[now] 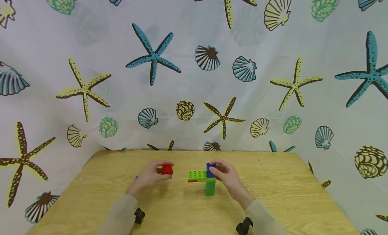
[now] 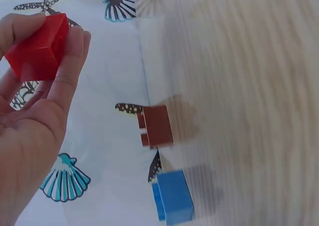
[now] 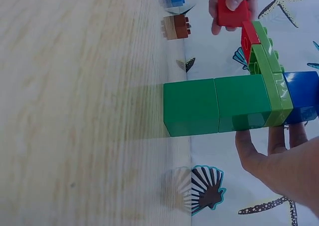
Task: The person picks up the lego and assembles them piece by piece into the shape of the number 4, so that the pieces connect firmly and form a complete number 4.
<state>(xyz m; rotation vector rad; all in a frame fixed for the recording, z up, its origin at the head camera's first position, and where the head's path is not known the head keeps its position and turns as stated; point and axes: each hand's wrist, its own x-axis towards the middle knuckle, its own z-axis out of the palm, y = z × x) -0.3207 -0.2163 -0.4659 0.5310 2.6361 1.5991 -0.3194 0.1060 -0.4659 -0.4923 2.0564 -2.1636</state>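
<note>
A loose blue brick (image 1: 136,177) peeks out at the left hand's (image 1: 150,174) nine o'clock; that hand pinches a red brick (image 1: 167,170). At its three o'clock stands a green-legged tower (image 1: 210,188), dark-blue top brick (image 3: 300,94) gripped by the right hand (image 1: 228,177).

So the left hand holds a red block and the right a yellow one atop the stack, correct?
No: the right hand grips a blue block on top of the stack, not a yellow one, as the head view shows. The left hand does hold a red block.

place: screened tabletop booth | starfish-print fabric (image 1: 188,87) round wood-grain table (image 1: 288,184)
</note>
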